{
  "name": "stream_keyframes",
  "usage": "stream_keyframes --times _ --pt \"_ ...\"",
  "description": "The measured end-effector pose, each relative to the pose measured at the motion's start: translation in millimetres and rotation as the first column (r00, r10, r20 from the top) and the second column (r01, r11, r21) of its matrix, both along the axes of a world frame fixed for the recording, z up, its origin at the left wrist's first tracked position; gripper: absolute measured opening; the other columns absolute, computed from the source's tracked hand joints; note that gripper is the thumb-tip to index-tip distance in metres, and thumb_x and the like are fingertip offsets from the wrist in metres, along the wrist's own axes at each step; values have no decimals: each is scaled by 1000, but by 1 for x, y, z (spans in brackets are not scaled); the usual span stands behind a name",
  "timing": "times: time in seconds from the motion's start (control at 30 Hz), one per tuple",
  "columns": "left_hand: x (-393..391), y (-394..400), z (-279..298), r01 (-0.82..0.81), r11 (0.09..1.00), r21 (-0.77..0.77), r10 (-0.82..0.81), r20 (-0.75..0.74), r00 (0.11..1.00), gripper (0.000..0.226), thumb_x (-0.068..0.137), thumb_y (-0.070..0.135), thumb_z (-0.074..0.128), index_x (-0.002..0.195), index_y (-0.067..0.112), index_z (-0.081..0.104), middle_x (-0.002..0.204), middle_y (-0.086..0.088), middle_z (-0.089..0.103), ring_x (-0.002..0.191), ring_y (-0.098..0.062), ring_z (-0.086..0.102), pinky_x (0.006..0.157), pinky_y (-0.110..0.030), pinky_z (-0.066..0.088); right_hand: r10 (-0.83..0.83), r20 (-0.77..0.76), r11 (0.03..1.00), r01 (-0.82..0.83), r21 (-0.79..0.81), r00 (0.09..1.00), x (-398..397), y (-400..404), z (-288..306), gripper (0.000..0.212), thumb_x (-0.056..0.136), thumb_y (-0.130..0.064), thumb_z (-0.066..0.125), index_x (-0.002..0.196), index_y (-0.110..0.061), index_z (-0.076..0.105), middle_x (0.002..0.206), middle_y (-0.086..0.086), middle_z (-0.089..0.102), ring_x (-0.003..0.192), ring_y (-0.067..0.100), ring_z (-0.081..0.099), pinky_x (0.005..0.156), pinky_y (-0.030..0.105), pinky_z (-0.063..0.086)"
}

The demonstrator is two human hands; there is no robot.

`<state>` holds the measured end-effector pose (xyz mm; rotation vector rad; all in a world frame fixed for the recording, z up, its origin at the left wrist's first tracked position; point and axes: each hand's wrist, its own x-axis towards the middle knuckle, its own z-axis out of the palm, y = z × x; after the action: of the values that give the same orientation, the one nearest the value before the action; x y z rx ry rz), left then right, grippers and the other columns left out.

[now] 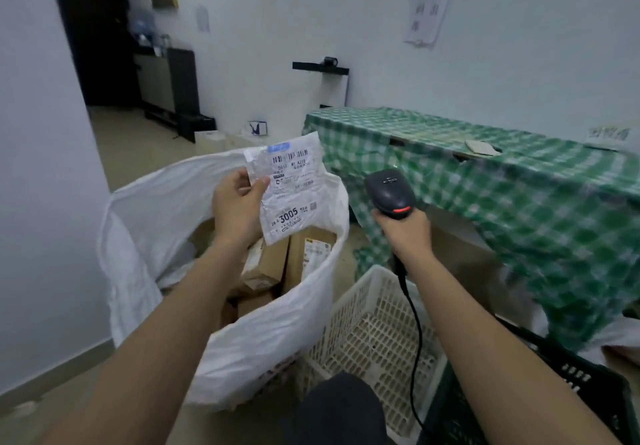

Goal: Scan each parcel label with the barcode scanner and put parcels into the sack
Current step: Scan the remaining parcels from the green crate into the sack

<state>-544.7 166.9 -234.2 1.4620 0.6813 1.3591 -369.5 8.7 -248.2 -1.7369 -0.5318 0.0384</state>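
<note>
Head view: your left hand [239, 207] pinched a flat white parcel [289, 188], fingers clamped on its edge, above the open sack [221, 333]. Your right hand [403, 228] gripped the barcode scanner [390, 193], fingers wrapped around its handle, beside the parcel.

Glossy crinkled plastic parcel [287, 184]; matt black plastic scanner [390, 193]; woven white sack [263, 340].

The left hand [239, 209] holds a white parcel bag [289, 188] up over the big white sack [221, 333]. Brown boxes [273, 264] sit inside the sack. The right hand [405, 233] grips a black barcode scanner [389, 193] beside a white basket [374, 340].
</note>
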Motion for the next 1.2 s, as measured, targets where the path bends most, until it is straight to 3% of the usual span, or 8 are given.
stream_keyframes --times 0.5,0.57,0.67,0.73,0.83,0.97,1.07,1.2 --pt "-61 149 -91 -325 889 323 458 -577 676 10 95 22 53 100 15 58 103 0 58 92 -23 58 69 -32 42 173 33 968 -164 -188 984 -16 108 -24 20 79 -16 72 65 -12 57 61 7 56 61 20 49 52 27 36" --pt "-54 155 -107 -239 946 218 323 -669 670 15 94 21 56 107 16 58 109 -2 59 97 -25 59 73 -33 44 194 34 966 -185 -180 980 -15 110 -27 17 79 -16 73 70 -11 59 65 10 57 62 20 49 53 27 36" --pt "-47 154 -119 101 977 -186 -210 -775 597 56 86 22 70 136 13 47 130 -7 54 117 -26 53 86 -32 43 215 31 965 -207 -159 976 -10 105 -31 16 78 -17 76 74 -9 63 65 8 58 63 20 50 58 29 38" --pt "-47 151 -115 200 959 -199 -281 -734 618 61 84 22 73 139 16 46 135 -6 51 124 -25 48 93 -33 43 239 29 959 -231 -164 971 -6 102 -32 17 77 -18 77 78 -5 66 63 9 58 63 22 52 63 32 41" --pt "-59 148 -102 68 980 190 90 -712 697 48 87 23 69 132 13 54 134 -5 53 124 -23 47 97 -29 34 155 135 968 -123 -218 979 0 102 -37 24 73 -22 79 79 -4 65 77 15 66 78 29 61 71 42 49" --pt "-98 158 -97 -231 799 556 595 -674 438 50 89 32 65 134 16 50 150 -11 36 143 -32 22 115 -52 7 62 257 938 32 -345 964 8 107 -50 39 64 -43 72 93 -16 71 128 17 57 126 39 44 102 52 41" --pt "-131 158 -100 -425 876 229 402 -832 381 85 88 43 63 153 17 14 161 -14 1 147 -36 -3 115 -57 3 81 144 897 -9 -443 986 10 108 -61 31 76 -23 76 104 -14 67 146 17 40 130 39 42 102 50 41" --pt "-160 155 -117 -363 900 -241 93 -707 701 87 86 35 69 151 8 17 153 -18 29 136 -39 35 107 -52 36 89 16 891 -72 -449 996 -6 105 -66 16 76 -5 70 88 -10 61 91 17 62 91 39 61 73 38 48"
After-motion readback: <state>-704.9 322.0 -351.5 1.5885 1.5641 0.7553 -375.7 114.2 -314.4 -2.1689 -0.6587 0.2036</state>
